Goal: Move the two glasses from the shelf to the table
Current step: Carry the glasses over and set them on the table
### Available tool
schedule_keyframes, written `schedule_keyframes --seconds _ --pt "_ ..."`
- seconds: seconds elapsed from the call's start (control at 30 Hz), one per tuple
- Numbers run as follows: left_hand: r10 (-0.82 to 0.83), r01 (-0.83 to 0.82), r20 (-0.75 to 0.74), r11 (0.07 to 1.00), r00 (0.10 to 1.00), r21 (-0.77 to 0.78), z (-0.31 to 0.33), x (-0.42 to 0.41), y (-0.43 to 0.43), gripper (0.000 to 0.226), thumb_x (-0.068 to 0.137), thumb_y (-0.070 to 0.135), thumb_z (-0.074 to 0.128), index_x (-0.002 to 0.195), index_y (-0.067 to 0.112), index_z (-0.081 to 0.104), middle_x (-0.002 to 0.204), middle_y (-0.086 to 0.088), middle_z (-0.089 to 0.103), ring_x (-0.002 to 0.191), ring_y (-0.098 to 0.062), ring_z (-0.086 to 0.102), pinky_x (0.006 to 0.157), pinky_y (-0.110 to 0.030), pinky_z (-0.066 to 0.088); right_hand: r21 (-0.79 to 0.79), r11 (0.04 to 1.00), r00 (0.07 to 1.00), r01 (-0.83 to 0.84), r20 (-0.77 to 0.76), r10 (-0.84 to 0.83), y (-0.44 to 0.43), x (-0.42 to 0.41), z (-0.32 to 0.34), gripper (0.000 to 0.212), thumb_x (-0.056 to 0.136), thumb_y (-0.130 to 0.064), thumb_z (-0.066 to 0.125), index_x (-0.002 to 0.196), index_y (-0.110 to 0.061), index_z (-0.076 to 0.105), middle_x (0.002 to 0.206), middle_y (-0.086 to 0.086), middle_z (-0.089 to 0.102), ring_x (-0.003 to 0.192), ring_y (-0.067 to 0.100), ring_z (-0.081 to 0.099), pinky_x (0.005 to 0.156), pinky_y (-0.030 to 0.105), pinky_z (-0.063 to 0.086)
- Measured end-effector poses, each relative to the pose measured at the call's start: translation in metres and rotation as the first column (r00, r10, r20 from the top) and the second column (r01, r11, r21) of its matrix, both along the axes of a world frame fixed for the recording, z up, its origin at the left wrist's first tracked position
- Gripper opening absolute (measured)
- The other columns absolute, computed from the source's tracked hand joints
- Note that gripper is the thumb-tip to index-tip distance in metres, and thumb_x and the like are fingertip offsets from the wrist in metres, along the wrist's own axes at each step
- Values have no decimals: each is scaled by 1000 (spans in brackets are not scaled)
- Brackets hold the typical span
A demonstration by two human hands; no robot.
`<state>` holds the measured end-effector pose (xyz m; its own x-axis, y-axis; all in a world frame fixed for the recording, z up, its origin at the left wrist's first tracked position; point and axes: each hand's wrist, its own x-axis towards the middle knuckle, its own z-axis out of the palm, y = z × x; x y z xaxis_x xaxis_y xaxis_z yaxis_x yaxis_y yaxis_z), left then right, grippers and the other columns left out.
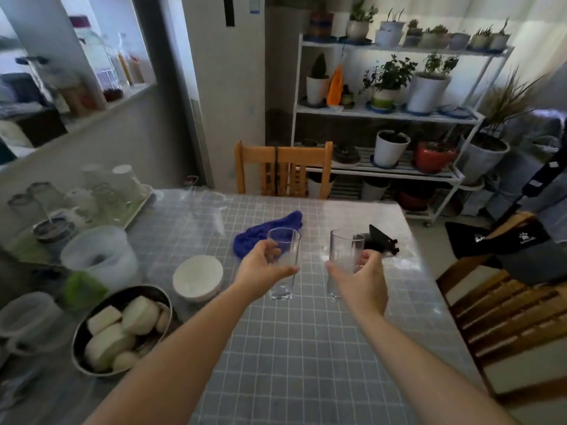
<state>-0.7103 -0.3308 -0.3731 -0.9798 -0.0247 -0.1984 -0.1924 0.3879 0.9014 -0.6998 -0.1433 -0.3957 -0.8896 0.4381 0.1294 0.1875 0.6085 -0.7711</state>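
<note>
A: Both hands out over the table [306, 348], each with a clear tumbler. The left hand [260, 268] has its grip wrapped round the left glass [282, 262], thumb across the front, fingers behind.

B: And the right hand [362, 277] mirrors it, grip clasped on the right glass [343, 259]. Both glasses upright, near each other but apart. Whether their bases touch the checked cloth, I cannot tell.

A: Just beyond the left grip lies a blue cloth [267, 231]. Beyond the right grip, a black folded object [380, 240].

B: Left of the left grip sits a white bowl [198, 277], and nearer the person a metal bowl of pale buns [122, 329]. The plant shelf [386, 115] stands well beyond both grips.
</note>
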Motion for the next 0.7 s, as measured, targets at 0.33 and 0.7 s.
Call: schedule_keyframes --seconds 0.33,0.7 --pt "49 -54 145 998 988 26 -90 0 20 67 69 17 83 125 14 46 121 -2 57 111 -17 55 93 -29 43 -52 998 987 30 161 -21 16 11 -83 64 68 -45 78 112 -19 40 109 -1 52 90 19 56 67 35 50" --pt "-95 80 158 992 983 97 -129 6 22 63 73 5 78 121 20 41 123 0 53 124 -17 49 97 -27 40 -76 996 993 49 114 -40 7 13 -120 62 68 -40 80 109 -15 40 108 2 52 85 16 50 63 31 45"
